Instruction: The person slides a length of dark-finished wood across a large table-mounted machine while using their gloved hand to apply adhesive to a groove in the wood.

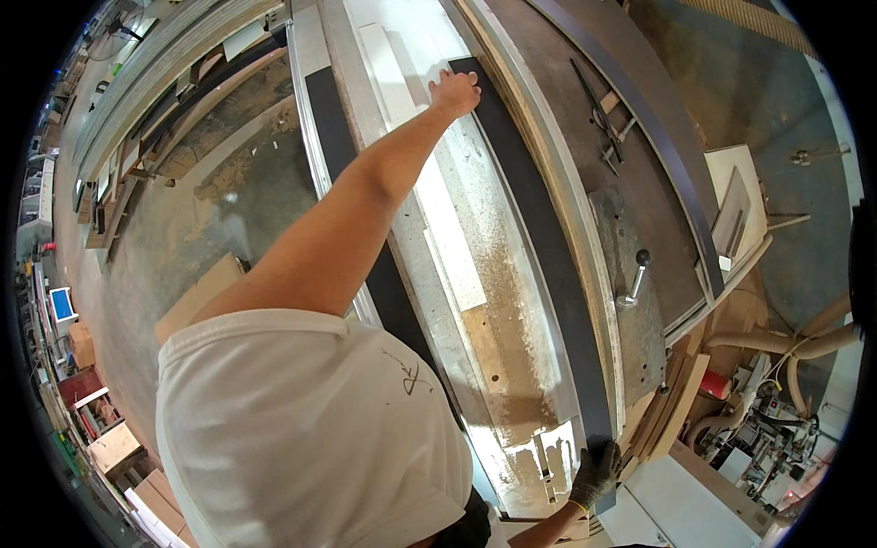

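A long, narrow black board (539, 242) lies lengthwise against a wooden-edged rail. My bare left hand (455, 91) reaches to its far end, fingers curled over the end and inner edge. At the near end, my right hand (596, 470), in a dark work glove, grips the same board, its fingertips partly hidden. Left of the board runs a worn metal machine bed (516, 320) with a white strip (448, 233) along it. Another black strip (393, 288) shows on the bed's left side, partly behind my arm.
Right of the rail is a machine table (585, 119) with a dark clamp-like bar (598, 110) and a ball-ended lever (635, 279). Stacked boards (681, 402) and ribbed hoses (776, 342) stand at the right. Long panels (174, 82) rest on a rack at the far left.
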A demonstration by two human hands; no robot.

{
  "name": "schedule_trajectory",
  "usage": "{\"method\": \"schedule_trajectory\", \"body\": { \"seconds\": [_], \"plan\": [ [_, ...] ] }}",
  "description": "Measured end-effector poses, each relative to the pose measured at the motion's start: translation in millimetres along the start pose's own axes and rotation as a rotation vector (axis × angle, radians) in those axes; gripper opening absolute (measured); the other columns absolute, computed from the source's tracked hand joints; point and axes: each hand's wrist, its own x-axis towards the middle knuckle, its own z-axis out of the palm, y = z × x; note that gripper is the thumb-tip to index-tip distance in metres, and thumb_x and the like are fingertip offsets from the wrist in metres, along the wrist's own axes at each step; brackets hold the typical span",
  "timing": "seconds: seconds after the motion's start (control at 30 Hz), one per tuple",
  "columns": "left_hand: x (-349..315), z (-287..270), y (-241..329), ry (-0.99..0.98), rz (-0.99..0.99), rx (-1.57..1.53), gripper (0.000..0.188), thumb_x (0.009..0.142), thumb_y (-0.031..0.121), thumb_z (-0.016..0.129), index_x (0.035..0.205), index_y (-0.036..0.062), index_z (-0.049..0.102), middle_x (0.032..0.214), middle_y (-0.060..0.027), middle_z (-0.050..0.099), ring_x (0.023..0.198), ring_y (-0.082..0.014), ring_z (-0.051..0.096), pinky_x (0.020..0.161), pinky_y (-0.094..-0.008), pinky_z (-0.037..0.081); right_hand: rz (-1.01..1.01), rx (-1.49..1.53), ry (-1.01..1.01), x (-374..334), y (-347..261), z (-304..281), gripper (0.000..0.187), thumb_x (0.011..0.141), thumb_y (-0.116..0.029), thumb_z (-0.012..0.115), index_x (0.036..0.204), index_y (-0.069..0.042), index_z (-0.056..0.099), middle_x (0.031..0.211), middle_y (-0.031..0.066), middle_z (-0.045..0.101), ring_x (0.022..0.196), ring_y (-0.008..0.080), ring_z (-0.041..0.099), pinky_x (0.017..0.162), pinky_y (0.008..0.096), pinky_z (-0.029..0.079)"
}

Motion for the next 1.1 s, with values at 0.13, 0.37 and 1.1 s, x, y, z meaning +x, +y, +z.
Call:
{"method": "schedule_trajectory", "body": {
  "seconds": [0.13,0.37,1.1],
  "plan": [
    [3.6,4.3,-2.0,0.005,-0.010,0.003,0.038,0.098,0.034,0.054,0.133,0.0208,0.061,0.132,-0.0171,0.062,0.134,-0.0385,0.047,0.106,-0.0671,0.038,-0.002,-0.012,0.003,1.9,-5.4,-0.2,0.071,0.068,-0.026,0.086,0.131,-0.003,0.064,0.130,0.0197,0.065,0.122,0.0398,0.058,0.108,0.0504,0.042],
    [2.6,-2.4,1.7,0.002,-0.015,0.012,0.037,0.098,0.036,0.056,0.131,0.0207,0.063,0.132,-0.0143,0.063,0.135,-0.0388,0.047,0.107,-0.0669,0.038,-0.005,-0.010,0.006,-0.8,-3.6,5.0,0.072,0.069,-0.028,0.086,0.132,-0.003,0.063,0.131,0.0188,0.065,0.123,0.0390,0.058,0.107,0.0499,0.042],
    [5.3,-6.2,10.0,-0.034,-0.047,0.079,0.041,0.099,0.041,0.057,0.135,0.0238,0.062,0.142,-0.0111,0.059,0.143,-0.0463,0.036,0.111,-0.0728,0.030,-0.015,-0.060,-0.040,3.8,-9.3,14.5,0.065,0.075,-0.041,0.081,0.128,-0.007,0.063,0.129,0.0174,0.064,0.122,0.0390,0.057,0.104,0.0508,0.043]
  ]
}}
